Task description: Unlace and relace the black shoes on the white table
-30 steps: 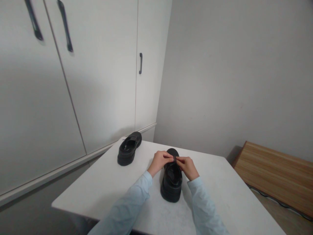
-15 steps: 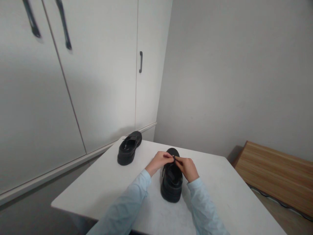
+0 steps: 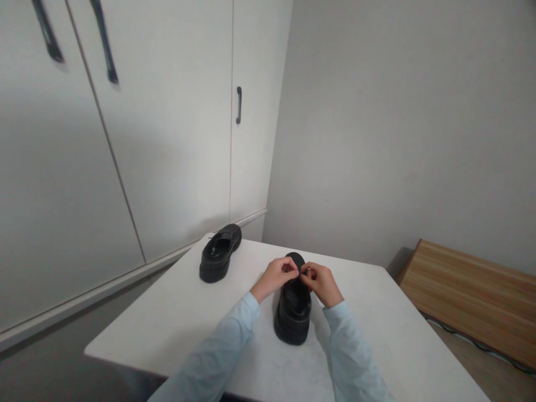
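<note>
A black shoe (image 3: 292, 324) stands on the white table in front of me, its heel toward me and its toe pointing away. Over its front opening, my left hand (image 3: 281, 273) is closed in a pinch at the shoelace. Just to the right, my right hand (image 3: 319, 281) pinches too, its thumb and forefinger curled close to the left fingertips. The lace itself is dark against dark and mostly covered by my fingers. A second black shoe (image 3: 214, 269), matching the first, rests farther left near the table's back corner, with thin lace ends sticking out at its side.
The white table (image 3: 377, 324) has its back edge close to a grey wall (image 3: 377, 139). A white cabinet (image 3: 167, 156) with dark handles rises at the left. To the right stands a low wood-grain board (image 3: 469, 301), with a cable (image 3: 473, 341) along its lower edge.
My fingertips have drawn slightly apart over the shoe, and the fingers of my right hand have curled more. The shoes keep their places; the view has shifted a little.
</note>
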Demonstrator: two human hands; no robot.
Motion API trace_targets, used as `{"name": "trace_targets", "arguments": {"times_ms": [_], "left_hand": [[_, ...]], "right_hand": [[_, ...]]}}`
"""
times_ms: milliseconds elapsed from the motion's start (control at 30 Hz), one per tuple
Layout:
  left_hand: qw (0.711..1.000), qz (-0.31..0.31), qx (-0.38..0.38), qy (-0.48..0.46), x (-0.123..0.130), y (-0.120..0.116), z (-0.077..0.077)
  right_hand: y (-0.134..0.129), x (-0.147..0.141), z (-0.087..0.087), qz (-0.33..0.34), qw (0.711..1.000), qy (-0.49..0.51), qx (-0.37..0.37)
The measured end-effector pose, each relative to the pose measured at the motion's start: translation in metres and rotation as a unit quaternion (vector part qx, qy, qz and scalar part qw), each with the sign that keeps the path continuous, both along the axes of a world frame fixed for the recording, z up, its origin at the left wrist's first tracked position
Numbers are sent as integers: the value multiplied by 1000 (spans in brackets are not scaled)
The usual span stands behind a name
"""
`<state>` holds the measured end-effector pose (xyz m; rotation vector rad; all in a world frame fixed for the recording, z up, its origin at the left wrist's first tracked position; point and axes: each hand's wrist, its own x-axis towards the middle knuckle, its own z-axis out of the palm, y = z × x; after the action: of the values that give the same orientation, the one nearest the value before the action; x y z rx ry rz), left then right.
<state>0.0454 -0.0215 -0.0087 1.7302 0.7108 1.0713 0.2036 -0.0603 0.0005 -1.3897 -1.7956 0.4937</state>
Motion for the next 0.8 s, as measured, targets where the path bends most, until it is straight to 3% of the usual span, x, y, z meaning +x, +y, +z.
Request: {"name": "trace_targets", "arguments": {"times_ms": [400, 800], "left_hand": [[999, -25, 21, 22, -2, 0, 1], [998, 30, 36, 51, -4, -4, 6]], "right_hand": [[0, 1, 3, 52, 992, 96, -67], [1, 8, 6, 35, 967, 211, -139]]}}
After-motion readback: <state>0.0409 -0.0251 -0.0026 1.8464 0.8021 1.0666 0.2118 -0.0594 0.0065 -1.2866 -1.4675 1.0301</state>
